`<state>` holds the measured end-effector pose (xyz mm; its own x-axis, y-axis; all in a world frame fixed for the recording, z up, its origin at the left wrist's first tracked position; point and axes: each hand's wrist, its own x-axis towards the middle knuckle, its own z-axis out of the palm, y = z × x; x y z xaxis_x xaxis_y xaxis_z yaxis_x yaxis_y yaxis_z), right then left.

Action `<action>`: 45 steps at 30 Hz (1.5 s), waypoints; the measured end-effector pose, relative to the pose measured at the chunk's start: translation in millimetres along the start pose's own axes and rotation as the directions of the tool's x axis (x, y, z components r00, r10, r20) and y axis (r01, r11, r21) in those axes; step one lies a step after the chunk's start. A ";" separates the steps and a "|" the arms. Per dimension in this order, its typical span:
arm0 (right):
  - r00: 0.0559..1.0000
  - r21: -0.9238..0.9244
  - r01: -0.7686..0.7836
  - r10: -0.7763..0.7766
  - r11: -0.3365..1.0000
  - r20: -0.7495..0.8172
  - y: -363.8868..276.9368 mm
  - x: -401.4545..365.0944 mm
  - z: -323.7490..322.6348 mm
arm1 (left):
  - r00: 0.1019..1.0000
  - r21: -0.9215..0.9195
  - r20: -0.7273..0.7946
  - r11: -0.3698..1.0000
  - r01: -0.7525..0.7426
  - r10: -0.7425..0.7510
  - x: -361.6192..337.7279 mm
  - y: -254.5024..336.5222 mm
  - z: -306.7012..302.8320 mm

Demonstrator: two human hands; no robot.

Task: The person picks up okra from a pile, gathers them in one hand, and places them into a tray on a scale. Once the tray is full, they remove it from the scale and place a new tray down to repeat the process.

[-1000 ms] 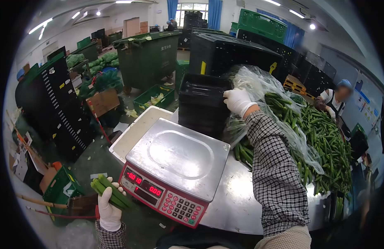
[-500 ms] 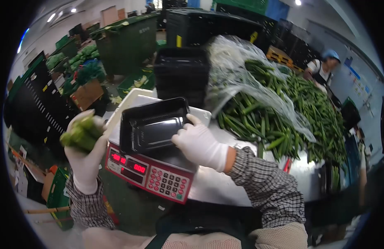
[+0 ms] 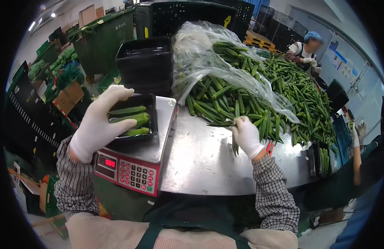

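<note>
A black plastic tray rests on the scale's metal plate, with several green okra pods lying inside. My left hand, in a white glove, curls around these pods from the left, its thumb pressed over them; some of the pods are hidden behind it. My right hand, also gloved, is closed in a pinch at the near edge of the okra pile. A thin okra pod pokes out below its fingers. The red scale reads 0.00.
Stacked black trays stand behind the scale. Clear plastic sheeting partly covers the okra. Red-handled tool lies right of my right hand. Another tray of okra sits at the table's right edge. A co-worker stands beyond; another person's hands show at right.
My left hand brought the okra bunch from the left into the tray. My right hand let go of the tray, now flat on the scale, and moved right to the pile.
</note>
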<state>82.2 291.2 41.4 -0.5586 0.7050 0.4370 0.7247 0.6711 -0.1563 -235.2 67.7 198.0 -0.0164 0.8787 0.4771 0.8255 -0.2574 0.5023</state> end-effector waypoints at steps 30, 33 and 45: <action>0.686 0.664 -0.726 0.267 0.179 0.677 51.9 -13.9 -31.4 | 0.674 -0.687 0.643 -0.663 0.298 -0.363 -11.6 29.4 301.1; 0.716 0.715 -0.684 0.052 -0.145 0.696 45.0 -44.3 -41.5 | 0.668 -0.638 0.670 -0.713 0.291 -0.326 -7.7 37.8 295.9; 0.700 0.471 -0.654 0.239 0.591 0.673 -6.4 -71.6 -41.9 | 0.708 -0.669 0.587 -0.728 0.152 -0.392 -10.3 32.0 296.9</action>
<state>134.5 226.8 48.2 -0.4897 0.8081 -0.3274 0.6040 0.0436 -0.7958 -41.1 169.8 -5.0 -0.0038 0.9592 -0.2827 -0.9807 0.0517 0.1887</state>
